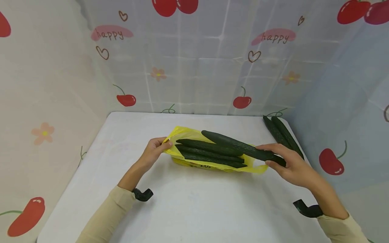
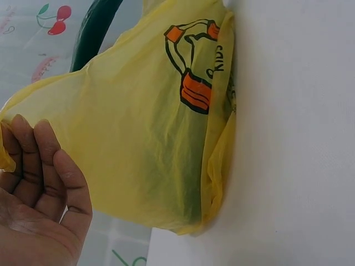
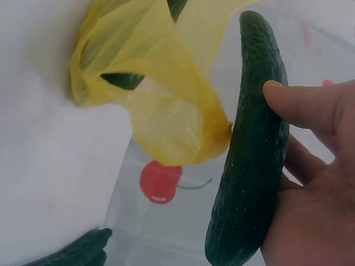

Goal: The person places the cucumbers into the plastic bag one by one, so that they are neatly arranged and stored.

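Observation:
A yellow plastic bag (image 1: 183,132) lies on its side across the middle of the table, its mouth spread open. Dark green cucumbers (image 1: 209,155) lie side by side inside it. My left hand (image 1: 151,153) pinches the bag's left edge between thumb and fingers; in the left wrist view the yellow film (image 2: 122,138) stretches away from the fingertips. Over the bag's right part, a further cucumber (image 1: 225,139) slants down to the right. My right hand (image 1: 293,165) grips it near its right end, thumb on one side, as the right wrist view shows on the cucumber (image 3: 252,144).
Two more cucumbers (image 1: 284,136) lie together along the right edge of the white table (image 1: 194,209). Printed curtains (image 1: 194,67) with cherries hang close behind the table and at both sides.

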The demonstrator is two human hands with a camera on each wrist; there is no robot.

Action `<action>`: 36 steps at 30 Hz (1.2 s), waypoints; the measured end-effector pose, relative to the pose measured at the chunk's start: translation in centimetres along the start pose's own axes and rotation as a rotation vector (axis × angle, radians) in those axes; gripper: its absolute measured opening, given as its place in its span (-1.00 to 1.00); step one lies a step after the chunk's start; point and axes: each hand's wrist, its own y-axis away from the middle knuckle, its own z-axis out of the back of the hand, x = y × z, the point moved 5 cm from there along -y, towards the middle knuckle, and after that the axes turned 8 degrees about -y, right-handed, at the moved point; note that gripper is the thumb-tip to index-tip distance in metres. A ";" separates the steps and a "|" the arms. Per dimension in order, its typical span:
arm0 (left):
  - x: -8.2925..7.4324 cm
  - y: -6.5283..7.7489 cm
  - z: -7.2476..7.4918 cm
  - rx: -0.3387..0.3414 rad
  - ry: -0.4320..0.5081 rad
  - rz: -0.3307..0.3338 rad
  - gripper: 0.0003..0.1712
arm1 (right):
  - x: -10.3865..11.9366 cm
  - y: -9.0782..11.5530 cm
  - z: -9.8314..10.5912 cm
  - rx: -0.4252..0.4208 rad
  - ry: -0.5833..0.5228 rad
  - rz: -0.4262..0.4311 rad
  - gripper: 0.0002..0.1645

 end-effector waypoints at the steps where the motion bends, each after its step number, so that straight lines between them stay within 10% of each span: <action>1: 0.0 0.0 0.0 0.000 0.000 0.002 -0.56 | 0.2 -0.2 -0.2 0.012 0.004 0.000 -0.20; 22: 0.0 0.2 0.0 -0.012 0.003 0.020 -0.58 | 1.6 -6.0 -7.5 0.196 0.153 -0.010 -0.33; 36: 0.5 0.2 0.2 -0.012 0.012 0.018 -0.63 | -0.5 -8.4 -12.2 0.199 0.057 -0.031 -0.38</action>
